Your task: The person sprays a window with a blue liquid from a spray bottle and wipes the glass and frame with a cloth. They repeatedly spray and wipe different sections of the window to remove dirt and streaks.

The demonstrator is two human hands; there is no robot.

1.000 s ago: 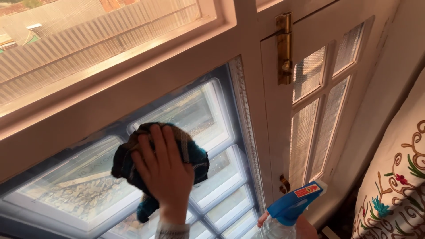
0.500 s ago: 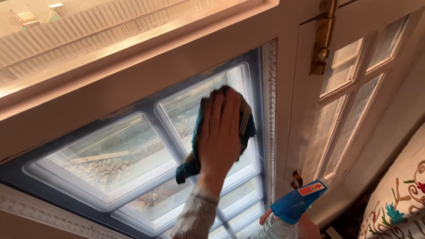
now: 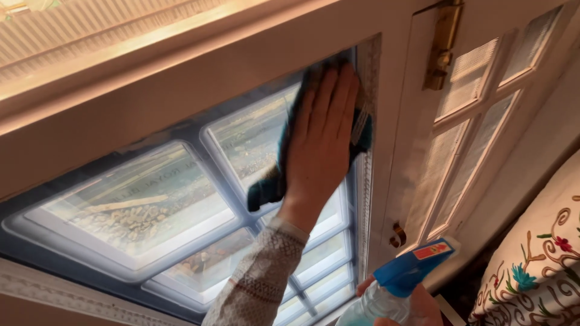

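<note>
Moved since half a second ago: my left hand and the teal cloth beneath it, up and right to the top right corner of the glass-block window.
Left fingers: flat, close together, pressing the cloth on the glass; cloth mostly hidden under my palm.
Right hand: cut off by the lower edge, only partly seen, fingers wrapped round the spray bottle; bottle body largely out of frame.
Embroidered cushion: cropped at right.
</note>
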